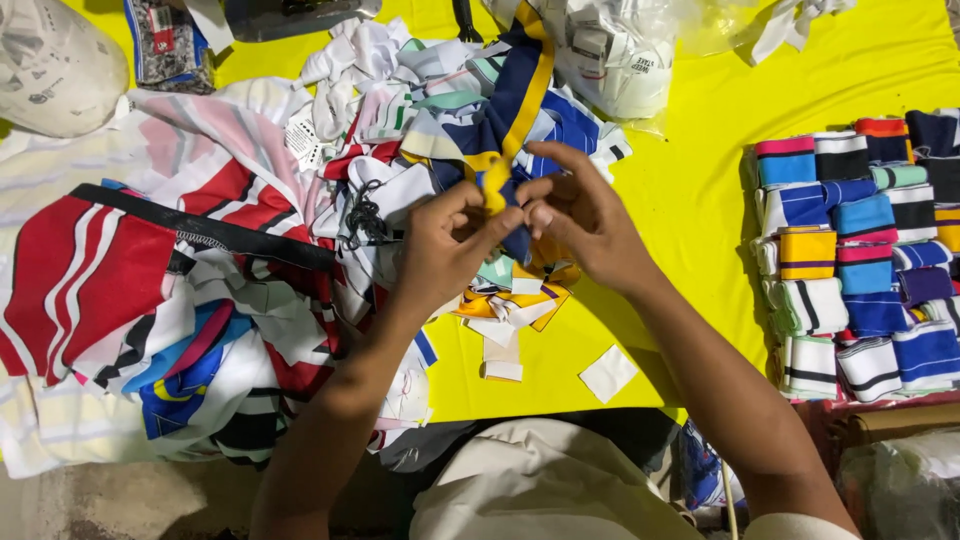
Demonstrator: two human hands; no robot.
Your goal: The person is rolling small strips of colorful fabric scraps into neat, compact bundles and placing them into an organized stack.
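A yellow table cover (690, 200) spreads under everything, and all else sits in relation to it. Across its left half lies a loose heap of fabric pieces (200, 290) in red, white, blue and black. Along its right edge stands a tidy stack of folded striped bands (860, 260) in blue, white, yellow and pink. At its top edge rest clear plastic bags (620, 50) of goods. Near its middle, both hands meet above the cover: the left hand (445, 245) and the right hand (580, 220) each pinch, fingers closed, a narrow yellow strip (495, 185) at the edge of a navy cloth (510, 95) rising from the heap. Below the hands, small white paper tags (607, 373) lie scattered on the cover.
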